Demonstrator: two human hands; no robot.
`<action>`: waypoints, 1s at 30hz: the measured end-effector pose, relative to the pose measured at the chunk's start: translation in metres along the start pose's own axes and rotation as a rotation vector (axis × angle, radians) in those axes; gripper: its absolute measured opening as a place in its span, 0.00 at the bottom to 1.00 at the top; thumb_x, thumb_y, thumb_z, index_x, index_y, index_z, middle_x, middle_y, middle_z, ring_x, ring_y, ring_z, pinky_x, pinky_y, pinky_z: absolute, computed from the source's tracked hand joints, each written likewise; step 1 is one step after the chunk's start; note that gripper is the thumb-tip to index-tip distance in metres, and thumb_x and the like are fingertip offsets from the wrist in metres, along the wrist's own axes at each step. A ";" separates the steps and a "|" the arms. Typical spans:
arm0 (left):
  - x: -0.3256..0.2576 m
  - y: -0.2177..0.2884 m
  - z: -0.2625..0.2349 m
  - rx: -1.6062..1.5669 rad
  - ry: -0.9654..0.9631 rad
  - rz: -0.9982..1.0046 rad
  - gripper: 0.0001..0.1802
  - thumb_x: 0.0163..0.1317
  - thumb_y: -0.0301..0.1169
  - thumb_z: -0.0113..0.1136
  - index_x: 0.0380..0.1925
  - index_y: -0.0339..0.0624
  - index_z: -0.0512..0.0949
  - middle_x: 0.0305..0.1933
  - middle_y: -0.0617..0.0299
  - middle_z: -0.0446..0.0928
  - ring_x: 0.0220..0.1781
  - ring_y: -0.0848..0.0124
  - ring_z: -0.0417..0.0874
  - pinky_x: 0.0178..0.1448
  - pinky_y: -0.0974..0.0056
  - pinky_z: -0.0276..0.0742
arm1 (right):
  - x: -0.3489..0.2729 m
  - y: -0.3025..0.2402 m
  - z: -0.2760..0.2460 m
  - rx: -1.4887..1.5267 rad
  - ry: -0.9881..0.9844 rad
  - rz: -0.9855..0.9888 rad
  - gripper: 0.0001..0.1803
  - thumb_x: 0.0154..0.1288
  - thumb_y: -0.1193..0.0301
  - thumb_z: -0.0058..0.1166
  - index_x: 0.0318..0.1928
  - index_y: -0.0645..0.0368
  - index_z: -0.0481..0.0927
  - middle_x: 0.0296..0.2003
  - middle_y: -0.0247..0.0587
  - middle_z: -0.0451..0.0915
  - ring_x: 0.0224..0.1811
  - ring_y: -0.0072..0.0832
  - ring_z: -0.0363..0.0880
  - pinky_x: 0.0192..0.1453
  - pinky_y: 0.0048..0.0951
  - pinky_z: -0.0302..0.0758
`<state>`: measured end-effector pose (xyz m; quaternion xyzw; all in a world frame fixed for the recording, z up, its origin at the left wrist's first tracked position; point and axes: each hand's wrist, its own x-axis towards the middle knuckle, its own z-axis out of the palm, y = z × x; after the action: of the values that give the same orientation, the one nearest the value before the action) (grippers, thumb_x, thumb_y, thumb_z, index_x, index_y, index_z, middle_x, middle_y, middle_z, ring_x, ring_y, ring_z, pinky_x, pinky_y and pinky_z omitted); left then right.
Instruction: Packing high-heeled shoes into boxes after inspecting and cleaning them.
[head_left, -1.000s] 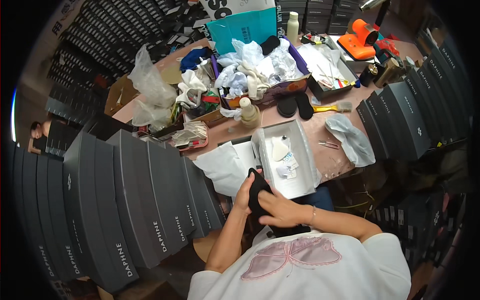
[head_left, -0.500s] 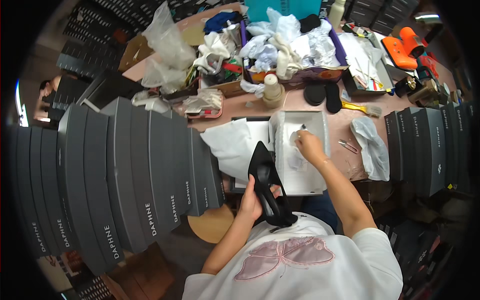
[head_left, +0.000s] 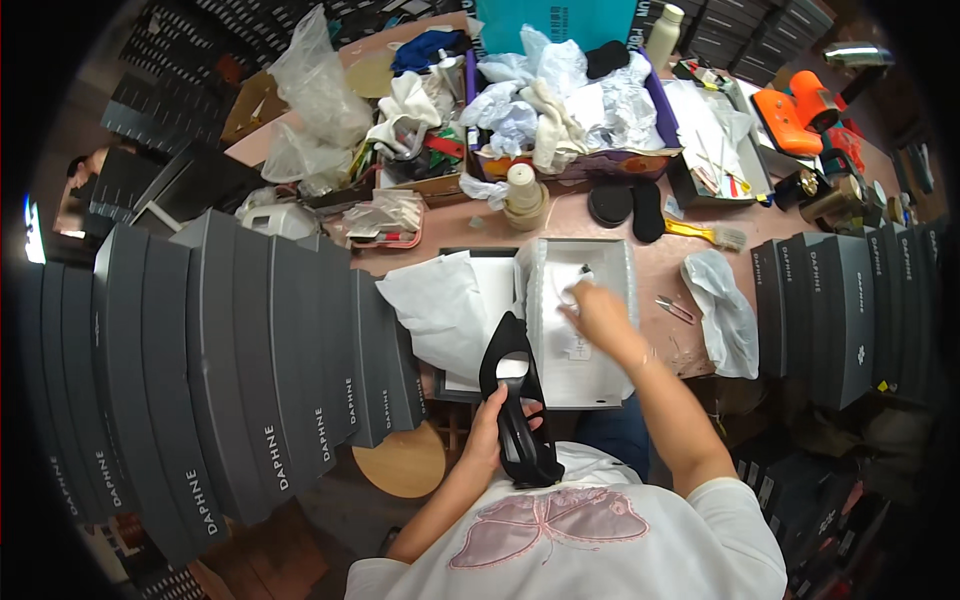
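Note:
A black pointed-toe shoe (head_left: 518,445) lies in my left hand (head_left: 483,432), toe pointing away from me. My left fingers wrap round its middle, and a pale patch shows in its opening. My right hand (head_left: 603,318) is over an open shoe box (head_left: 610,397) with a white lining. Its fingers are curled together, and whether they pinch anything is too small to see. Inside the box are a white paper piece (head_left: 579,346) and a small dark item (head_left: 586,269) just beyond my fingers. White tissue paper (head_left: 440,310) is spread left of the box.
Stacks of grey shoe boxes (head_left: 235,360) rise on the left, with more boxes (head_left: 830,310) on the right. Thread snips (head_left: 675,310), a plastic bag (head_left: 722,320) and a yellow-handled brush (head_left: 705,233) lie right. Bins of crumpled paper (head_left: 625,100) stand behind.
The whole view has shifted a little. In my left hand the shoe has turned and come slightly lower, showing more of its opening. My right hand stays over the box, fingers still curled.

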<state>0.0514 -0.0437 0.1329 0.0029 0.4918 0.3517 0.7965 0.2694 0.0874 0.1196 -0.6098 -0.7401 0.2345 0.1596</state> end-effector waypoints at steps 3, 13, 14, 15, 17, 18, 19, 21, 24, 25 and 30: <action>-0.003 0.016 0.014 -0.080 -0.015 -0.055 0.25 0.61 0.48 0.57 0.44 0.35 0.74 0.36 0.51 0.80 0.40 0.62 0.83 0.46 0.60 0.83 | 0.034 0.078 0.064 -0.513 0.126 -0.060 0.12 0.51 0.67 0.62 0.36 0.59 0.79 0.38 0.41 0.79 0.45 0.39 0.76 0.47 0.39 0.71; 0.012 0.008 0.015 -0.208 -0.114 0.002 0.35 0.61 0.63 0.51 0.48 0.39 0.73 0.36 0.53 0.79 0.40 0.63 0.83 0.44 0.59 0.83 | -0.036 -0.041 -0.042 0.518 -0.171 0.015 0.14 0.52 0.76 0.58 0.40 0.61 0.73 0.37 0.46 0.75 0.36 0.43 0.79 0.37 0.38 0.76; 0.007 0.010 0.030 -0.182 -0.084 0.017 0.35 0.61 0.63 0.51 0.48 0.40 0.72 0.34 0.57 0.77 0.36 0.67 0.81 0.41 0.61 0.83 | -0.051 -0.058 -0.034 0.343 -0.137 -0.096 0.15 0.52 0.76 0.58 0.42 0.59 0.72 0.37 0.46 0.75 0.37 0.43 0.78 0.36 0.38 0.76; 0.007 0.007 0.036 -0.142 -0.081 0.047 0.34 0.61 0.63 0.50 0.46 0.41 0.73 0.32 0.58 0.77 0.34 0.67 0.81 0.40 0.62 0.82 | -0.058 -0.071 -0.027 0.166 -0.105 -0.212 0.17 0.52 0.77 0.57 0.44 0.58 0.71 0.38 0.45 0.74 0.37 0.44 0.78 0.36 0.39 0.77; 0.003 -0.006 0.045 -0.063 -0.066 0.116 0.32 0.62 0.62 0.50 0.43 0.42 0.74 0.27 0.59 0.75 0.30 0.68 0.79 0.37 0.63 0.80 | -0.055 -0.074 -0.007 0.017 -0.018 -0.250 0.18 0.52 0.77 0.55 0.45 0.56 0.69 0.35 0.44 0.72 0.38 0.43 0.78 0.36 0.41 0.77; -0.003 -0.014 0.047 0.025 -0.036 0.160 0.30 0.63 0.61 0.52 0.42 0.43 0.73 0.25 0.62 0.72 0.27 0.70 0.76 0.35 0.64 0.78 | -0.049 -0.075 -0.003 -0.011 0.026 -0.211 0.14 0.54 0.76 0.52 0.43 0.55 0.70 0.33 0.43 0.70 0.37 0.41 0.77 0.36 0.39 0.77; -0.003 -0.016 0.048 0.003 -0.047 0.148 0.29 0.63 0.60 0.52 0.42 0.43 0.73 0.26 0.62 0.72 0.27 0.71 0.76 0.35 0.64 0.78 | -0.045 -0.077 0.003 -0.018 0.067 -0.193 0.14 0.54 0.75 0.51 0.43 0.55 0.70 0.34 0.43 0.70 0.37 0.41 0.77 0.35 0.38 0.77; -0.003 -0.016 0.041 -0.018 -0.055 0.112 0.28 0.64 0.59 0.52 0.41 0.44 0.73 0.28 0.62 0.73 0.28 0.71 0.76 0.35 0.64 0.78 | -0.041 -0.080 0.023 -0.014 0.155 -0.136 0.13 0.56 0.74 0.50 0.44 0.54 0.70 0.35 0.43 0.70 0.37 0.40 0.76 0.34 0.37 0.77; -0.015 -0.019 0.040 0.067 0.010 0.130 0.23 0.65 0.53 0.54 0.45 0.46 0.68 0.29 0.63 0.72 0.29 0.73 0.77 0.32 0.67 0.79 | -0.045 -0.077 0.041 -0.074 0.054 -0.013 0.21 0.57 0.73 0.49 0.54 0.52 0.69 0.43 0.44 0.72 0.40 0.42 0.75 0.42 0.45 0.73; -0.019 -0.020 0.042 0.101 0.028 0.153 0.22 0.66 0.51 0.55 0.47 0.47 0.67 0.29 0.64 0.72 0.29 0.74 0.77 0.31 0.67 0.80 | -0.046 -0.077 0.043 -0.087 0.013 0.003 0.23 0.57 0.74 0.48 0.56 0.52 0.69 0.45 0.45 0.72 0.41 0.43 0.74 0.44 0.47 0.72; -0.024 -0.017 0.032 0.051 0.049 0.198 0.19 0.66 0.47 0.56 0.47 0.47 0.67 0.28 0.59 0.75 0.28 0.71 0.80 0.34 0.66 0.82 | -0.044 -0.032 0.025 0.487 -0.201 -0.327 0.46 0.50 0.74 0.62 0.70 0.47 0.56 0.68 0.58 0.55 0.68 0.55 0.59 0.69 0.41 0.62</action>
<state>0.0791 -0.0590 0.1620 0.0631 0.5174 0.4160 0.7452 0.2390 0.0359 0.1180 -0.4000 -0.7626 0.4353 0.2626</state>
